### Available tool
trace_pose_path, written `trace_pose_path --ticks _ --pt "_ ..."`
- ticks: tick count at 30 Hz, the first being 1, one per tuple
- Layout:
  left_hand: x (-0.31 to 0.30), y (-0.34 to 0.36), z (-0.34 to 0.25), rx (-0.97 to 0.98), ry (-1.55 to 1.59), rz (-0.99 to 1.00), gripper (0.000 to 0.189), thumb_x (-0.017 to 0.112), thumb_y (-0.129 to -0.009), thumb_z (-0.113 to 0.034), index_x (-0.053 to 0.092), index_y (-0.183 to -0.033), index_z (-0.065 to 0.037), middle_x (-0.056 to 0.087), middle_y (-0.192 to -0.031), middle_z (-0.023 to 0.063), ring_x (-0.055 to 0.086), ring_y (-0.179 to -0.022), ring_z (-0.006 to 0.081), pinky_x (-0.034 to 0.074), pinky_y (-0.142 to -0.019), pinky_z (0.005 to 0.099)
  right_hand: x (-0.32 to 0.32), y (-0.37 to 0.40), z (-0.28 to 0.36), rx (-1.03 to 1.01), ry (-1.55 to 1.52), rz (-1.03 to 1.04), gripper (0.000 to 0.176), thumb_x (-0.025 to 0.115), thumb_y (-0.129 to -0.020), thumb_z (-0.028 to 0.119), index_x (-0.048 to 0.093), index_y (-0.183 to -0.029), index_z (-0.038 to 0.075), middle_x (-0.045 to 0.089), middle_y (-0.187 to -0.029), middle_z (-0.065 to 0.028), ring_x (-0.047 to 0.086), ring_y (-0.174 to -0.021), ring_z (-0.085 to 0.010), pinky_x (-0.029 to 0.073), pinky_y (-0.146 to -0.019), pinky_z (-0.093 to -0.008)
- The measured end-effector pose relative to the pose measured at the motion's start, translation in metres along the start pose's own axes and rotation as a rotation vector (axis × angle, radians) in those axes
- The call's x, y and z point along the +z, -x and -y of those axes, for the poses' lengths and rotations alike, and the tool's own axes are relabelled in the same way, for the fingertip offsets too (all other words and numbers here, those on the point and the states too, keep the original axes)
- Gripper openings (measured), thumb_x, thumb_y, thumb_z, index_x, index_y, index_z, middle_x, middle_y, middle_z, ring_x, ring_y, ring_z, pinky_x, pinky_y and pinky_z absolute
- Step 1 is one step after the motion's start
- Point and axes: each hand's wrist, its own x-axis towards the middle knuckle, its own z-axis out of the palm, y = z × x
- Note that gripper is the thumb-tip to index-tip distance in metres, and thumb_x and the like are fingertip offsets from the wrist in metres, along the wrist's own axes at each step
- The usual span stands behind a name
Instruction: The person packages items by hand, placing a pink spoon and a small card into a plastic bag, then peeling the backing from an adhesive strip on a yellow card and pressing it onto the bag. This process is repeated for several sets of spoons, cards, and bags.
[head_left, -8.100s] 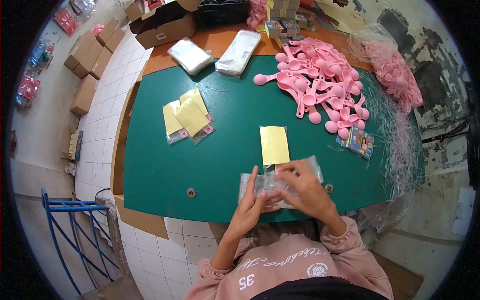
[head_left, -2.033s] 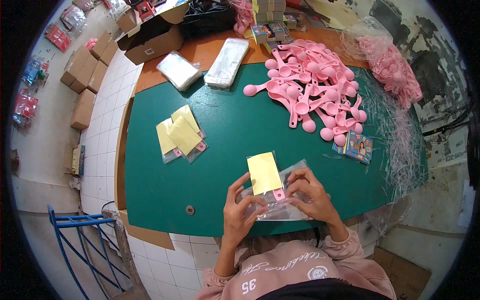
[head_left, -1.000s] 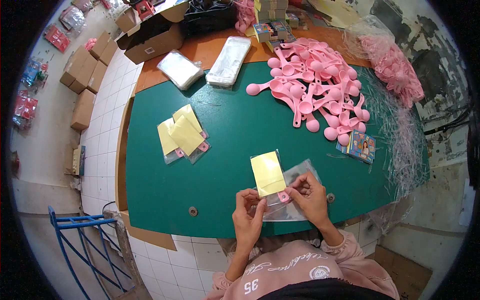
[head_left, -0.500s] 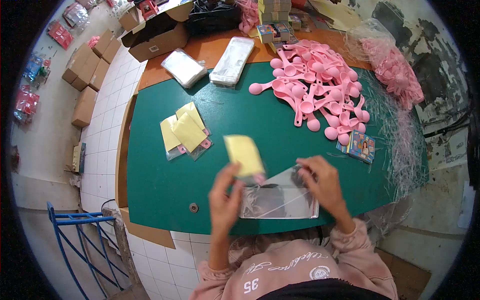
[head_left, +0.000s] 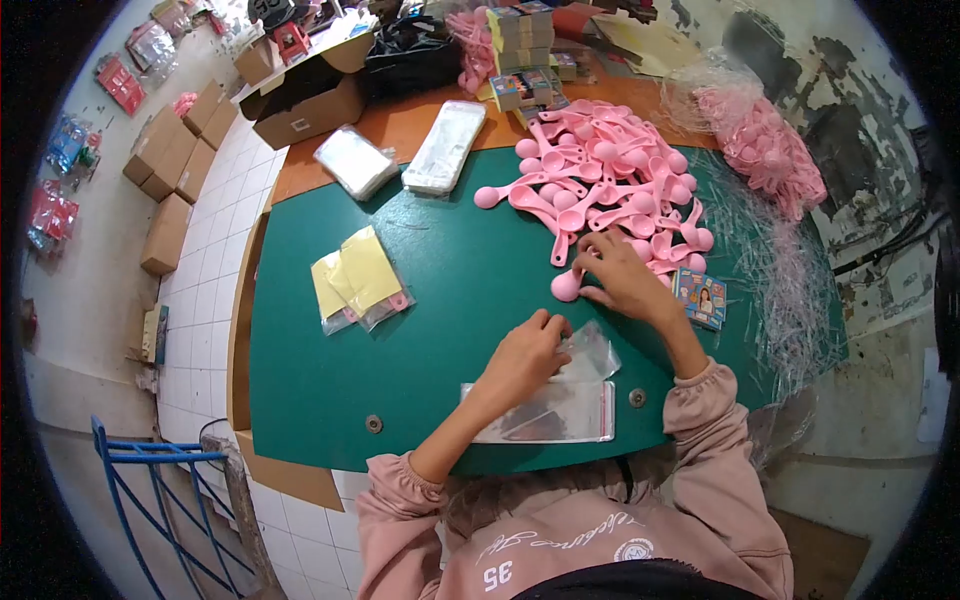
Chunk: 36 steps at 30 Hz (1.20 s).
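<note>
On the green table top lies a pile of pink spoons point(head_left: 600, 160). My right hand point(head_left: 625, 275) is at the pile's near edge, its fingers closed on a pink spoon point(head_left: 565, 286) with a round end. My left hand point(head_left: 525, 355) pinches a clear plastic bag point(head_left: 592, 355) just above a stack of clear bags point(head_left: 560, 418) at the front edge. Filled bags with yellow cards point(head_left: 360, 275) lie to the left. Small printed cards point(head_left: 700, 297) sit right of my right hand.
Two stacks of clear bags point(head_left: 445, 148) are at the back left, near an open cardboard box point(head_left: 310, 110). Card stacks point(head_left: 522, 45) stand at the back. Crumpled clear plastic point(head_left: 795, 290) and a bag of pink spoons point(head_left: 765, 150) line the right side.
My left hand has released the yellow-backed packet among the others at left and moved right to the clear bag. My right hand has left the bags and reached up to the spoons.
</note>
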Motion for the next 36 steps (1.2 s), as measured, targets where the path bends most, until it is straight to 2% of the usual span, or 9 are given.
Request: trace_pose_path --ticks 10,17,20,22,26,29,32,34,36 --pt "-0.016 -0.01 0.028 0.063 0.459 0.156 0.018 0.065 -0.073 -0.006 0.056 -0.087 -0.001 0.058 -0.079 0.0055 0.056 -0.07 0.0135 0.046 -0.066 0.0268 0.01 0.006 0.006 0.047 -0.189 0.018 0.036 0.057 -0.068 -0.002 0.052 -0.103 0.005 0.048 -0.101 -0.0136 0.047 -0.099 -0.0298 0.039 -0.082 -0.0371" --pt "-0.027 -0.014 0.039 -0.115 0.729 0.258 0.011 0.062 -0.079 -0.009 0.057 -0.084 -0.001 0.06 -0.083 0.0037 0.055 -0.077 0.0086 0.046 -0.068 0.0234 -0.007 0.012 0.004 0.015 0.183 -0.095 0.02 0.059 -0.071 0.003 0.053 -0.09 0.005 0.049 -0.096 -0.0122 0.049 -0.093 -0.0302 0.039 -0.081 -0.0374" --pt "-0.027 -0.016 0.046 -0.128 0.784 0.279 0.014 0.06 -0.081 -0.01 0.057 -0.091 0.0 0.061 -0.09 0.005 0.055 -0.076 0.0079 0.046 -0.067 0.0224 -0.013 0.012 0.002 0.241 -0.281 0.079 0.024 0.056 -0.078 0.008 0.054 -0.102 0.007 0.05 -0.092 -0.0123 0.05 -0.09 -0.0268 0.04 -0.079 -0.0339" --pt "-0.029 -0.017 0.047 -0.066 0.863 0.191 0.013 0.056 -0.082 -0.009 0.056 -0.093 -0.001 0.064 -0.086 0.006 0.059 -0.078 0.0109 0.046 -0.071 0.0248 -0.019 0.012 0.007 0.237 -0.578 0.071 0.033 0.053 -0.083 0.012 0.051 -0.116 0.009 0.052 -0.083 -0.0111 0.052 -0.081 -0.024 0.041 -0.073 -0.0304" --pt "-0.028 -0.017 0.054 -0.222 0.937 0.143 0.019 0.058 -0.084 -0.014 0.054 -0.097 0.0 0.061 -0.089 0.0049 0.057 -0.074 0.0088 0.047 -0.064 0.021 -0.019 0.015 0.008 0.156 -0.474 0.081 0.039 0.054 -0.082 0.01 0.051 -0.12 0.01 0.055 -0.078 -0.0079 0.053 -0.073 -0.0216 0.042 -0.069 -0.0279" --pt "-0.03 -0.018 0.054 -0.215 0.916 0.043 0.018 0.061 -0.082 -0.016 0.057 -0.092 -0.001 0.062 -0.084 0.0039 0.056 -0.071 0.0074 0.047 -0.06 0.0199 -0.017 0.016 0.009 0.148 -0.642 -0.024 0.028 0.059 -0.078 0.008 0.059 -0.106 0.006 0.058 -0.077 -0.004 0.053 -0.069 -0.0153 0.042 -0.065 -0.0249" --pt "-0.027 -0.02 0.052 -0.291 0.848 -0.13 0.017 0.064 -0.08 -0.016 0.06 -0.088 -0.003 0.062 -0.08 0.003 0.056 -0.067 0.007 0.046 -0.058 0.0187 -0.015 0.015 0.004 0.446 -0.818 -0.014 0.017 0.062 -0.077 0.007 0.062 -0.094 0.003 0.059 -0.082 -0.0021 0.052 -0.074 -0.0093 0.041 -0.066 -0.0222" --pt "-0.027 -0.02 0.051 -0.306 0.734 -0.234 0.014 0.062 -0.081 -0.014 0.059 -0.088 -0.003 0.063 -0.077 0.0023 0.057 -0.071 0.0071 0.046 -0.059 0.0202 -0.006 0.014 0.002 0.413 -0.931 -0.263 0.011 0.063 -0.076 0.007 0.062 -0.085 0.001 0.059 -0.081 -0.0005 0.051 -0.075 -0.0068 0.041 -0.067 -0.0212" --pt "-0.018 -0.022 0.059 -0.275 0.796 -0.217 0.015 0.061 -0.082 -0.014 0.058 -0.09 -0.002 0.063 -0.075 0.003 0.057 -0.069 0.0073 0.045 -0.059 0.0207 -0.006 0.012 0.004 0.411 -0.906 -0.286 0.014 0.06 -0.079 0.006 0.06 -0.091 0.0 0.058 -0.086 -0.0019 0.052 -0.076 -0.0078 0.042 -0.068 -0.0209"
